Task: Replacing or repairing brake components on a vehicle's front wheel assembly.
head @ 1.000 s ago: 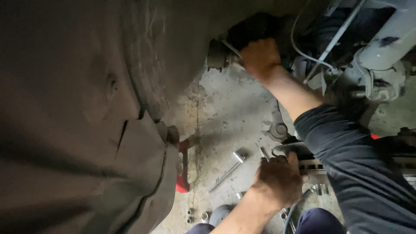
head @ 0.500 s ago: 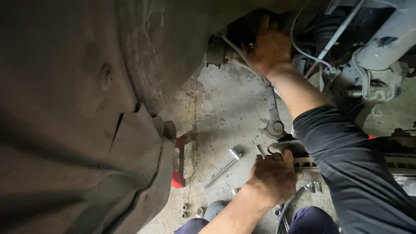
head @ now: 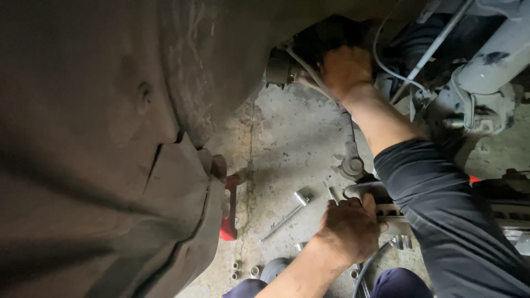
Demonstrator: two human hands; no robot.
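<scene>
Brake part [head: 326, 41], dark and chunky, sits high under the car; it looks heavy and hard, best held by its thick body. Right hand [head: 346, 69] grips it, fingers curled. Left hand [head: 349, 227] presses curled fingers on a metal piece [head: 364, 190] above the floor [head: 287, 143].

Concrete floor [head: 287, 143]: grey, mottled, with dark cracks and stains; red tool [head: 229, 212] lying on the floor beside the dull brown-grey fender liner [head: 110, 165]; silver ratchet extension [head: 284, 218] on the floor, right of the red tool; right hand [head: 346, 69] smeared orange-brown, against a black caliper [head: 326, 36]; right sleeve [head: 452, 221] dark navy; left hand [head: 349, 229] grimy brown; strut [head: 494, 60] pale grey-blue above the floor.
</scene>
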